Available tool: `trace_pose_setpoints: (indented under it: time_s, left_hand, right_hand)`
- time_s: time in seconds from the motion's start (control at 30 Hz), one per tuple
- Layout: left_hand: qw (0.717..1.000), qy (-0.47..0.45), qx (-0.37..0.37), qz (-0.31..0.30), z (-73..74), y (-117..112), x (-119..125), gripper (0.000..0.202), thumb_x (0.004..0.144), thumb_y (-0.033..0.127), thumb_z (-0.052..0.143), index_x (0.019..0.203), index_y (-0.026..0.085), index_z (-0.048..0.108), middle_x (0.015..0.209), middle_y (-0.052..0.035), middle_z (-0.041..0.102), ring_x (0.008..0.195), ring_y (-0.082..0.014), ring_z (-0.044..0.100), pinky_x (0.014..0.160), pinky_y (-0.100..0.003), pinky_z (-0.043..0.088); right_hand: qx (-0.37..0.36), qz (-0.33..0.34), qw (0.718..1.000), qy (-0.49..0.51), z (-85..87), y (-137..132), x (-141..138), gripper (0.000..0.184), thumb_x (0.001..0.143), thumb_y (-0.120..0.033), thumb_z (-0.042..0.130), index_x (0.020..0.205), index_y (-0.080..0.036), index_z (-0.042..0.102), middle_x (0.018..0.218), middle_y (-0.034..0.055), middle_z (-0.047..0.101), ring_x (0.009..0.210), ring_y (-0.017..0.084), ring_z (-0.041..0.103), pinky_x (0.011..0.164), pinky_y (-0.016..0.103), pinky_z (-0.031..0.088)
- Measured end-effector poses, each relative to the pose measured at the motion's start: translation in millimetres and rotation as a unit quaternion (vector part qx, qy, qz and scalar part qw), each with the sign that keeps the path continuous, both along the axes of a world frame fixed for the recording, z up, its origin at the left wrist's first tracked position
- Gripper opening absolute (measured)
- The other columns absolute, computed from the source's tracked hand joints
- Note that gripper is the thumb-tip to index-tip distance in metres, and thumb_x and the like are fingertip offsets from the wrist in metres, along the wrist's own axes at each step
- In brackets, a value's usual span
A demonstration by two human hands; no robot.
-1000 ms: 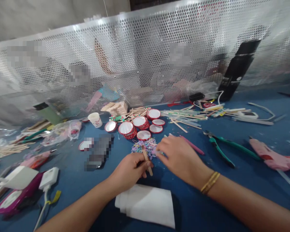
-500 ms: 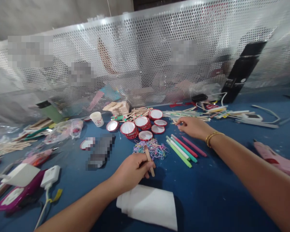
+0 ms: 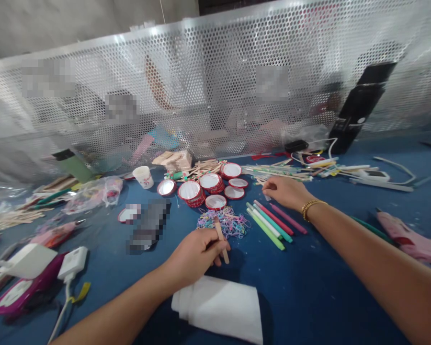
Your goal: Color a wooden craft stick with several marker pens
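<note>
My left hand (image 3: 203,251) is closed around a wooden craft stick (image 3: 221,241), held upright at a slant between thumb and fingers. Just beyond it lies a tangled heap of pastel rubber bands (image 3: 233,221). My right hand (image 3: 285,191), with a gold bracelet at the wrist, is closed in a pinch low over the table. A small pale bit shows under its fingertips, too small to name. Below that hand lie several coloured pens (image 3: 267,225), side by side. Several red-rimmed round mirrors (image 3: 210,181), some stacked, sit beyond the rubber bands.
A folded white cloth (image 3: 221,306) lies in front. Pink glue guns (image 3: 409,235) rest at both sides. A paper cup (image 3: 142,177), a dark phone-like slab (image 3: 151,225), loose sticks (image 3: 208,167) and a white plug with cable (image 3: 73,263) lie around. A perforated metal screen (image 3: 215,86) stands behind.
My right hand has moved slightly down and toward me, and a pale bit now shows beneath its fingertips. My left hand keeps the craft stick in the same place.
</note>
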State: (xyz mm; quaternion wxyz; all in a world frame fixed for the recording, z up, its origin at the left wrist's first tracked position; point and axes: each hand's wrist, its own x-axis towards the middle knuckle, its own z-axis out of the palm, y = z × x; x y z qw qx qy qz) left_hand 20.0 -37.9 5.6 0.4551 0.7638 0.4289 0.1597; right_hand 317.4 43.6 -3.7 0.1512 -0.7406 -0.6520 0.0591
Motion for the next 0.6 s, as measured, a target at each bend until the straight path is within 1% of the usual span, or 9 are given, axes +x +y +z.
trace_pose_setpoints:
  time_s: [0.23,0.6]
  left_hand:
    - [1.0,0.0,-0.004,0.001,0.4,1.1,0.5,0.025,0.093,0.033,0.047,0.088,0.016,0.065,0.079,-0.0033,0.067,0.065,-0.0118,0.062,0.058,-0.022,0.049]
    - [1.0,-0.003,-0.001,-0.002,-1.1,2.1,0.0,0.026,0.093,0.034,0.047,0.088,0.016,0.066,0.08,-0.0034,0.068,0.065,-0.0118,0.062,0.058,-0.022,0.048]
  right_hand:
    - [-0.019,0.006,1.0,-0.012,0.9,-1.4,-1.8,0.018,0.081,-0.035,0.057,0.084,-0.026,0.072,0.094,0.0016,0.075,0.086,0.02,0.066,0.068,0.029,0.038]
    - [-0.044,0.015,0.999,-0.026,5.4,-9.8,-0.6,0.021,0.081,-0.038,0.055,0.081,-0.027,0.072,0.093,0.0022,0.075,0.09,0.023,0.065,0.074,0.034,0.039]
